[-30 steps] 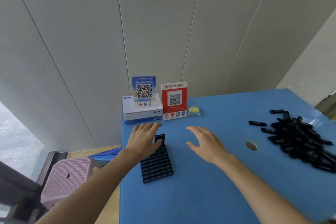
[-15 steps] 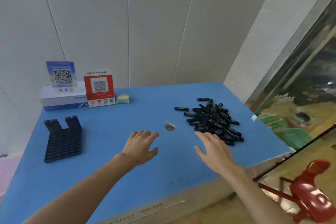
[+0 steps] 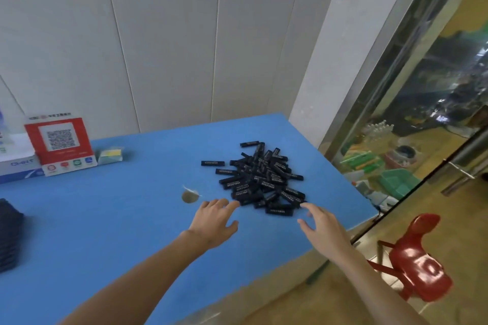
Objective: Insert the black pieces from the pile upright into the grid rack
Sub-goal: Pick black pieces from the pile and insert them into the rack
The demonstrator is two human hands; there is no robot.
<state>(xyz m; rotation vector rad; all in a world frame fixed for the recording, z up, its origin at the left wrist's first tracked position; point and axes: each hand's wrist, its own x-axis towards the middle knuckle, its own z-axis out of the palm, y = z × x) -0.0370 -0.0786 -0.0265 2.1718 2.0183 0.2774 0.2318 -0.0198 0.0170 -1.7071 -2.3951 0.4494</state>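
Note:
A pile of small black pieces (image 3: pixel 260 179) with white lettering lies on the right part of the blue table (image 3: pixel 111 219). My left hand (image 3: pixel 214 220) hovers with fingers spread just short of the pile's near left edge, holding nothing. My right hand (image 3: pixel 320 225) reaches in with fingers extended, its tips beside the nearest pieces, also empty. The black grid rack (image 3: pixel 9 239) is cut off at the far left edge of the frame, well away from both hands.
A round hole (image 3: pixel 189 196) in the table sits left of the pile. A red QR sign (image 3: pixel 60 144), a white and blue box (image 3: pixel 17 162) and a small pad (image 3: pixel 109 155) stand at the back left. The table's right edge borders a glass wall; a red chair (image 3: pixel 417 264) stands below.
The view has swung right, leaving the rack at the left edge. Both hands have moved from the rack area across the table up to the pile.

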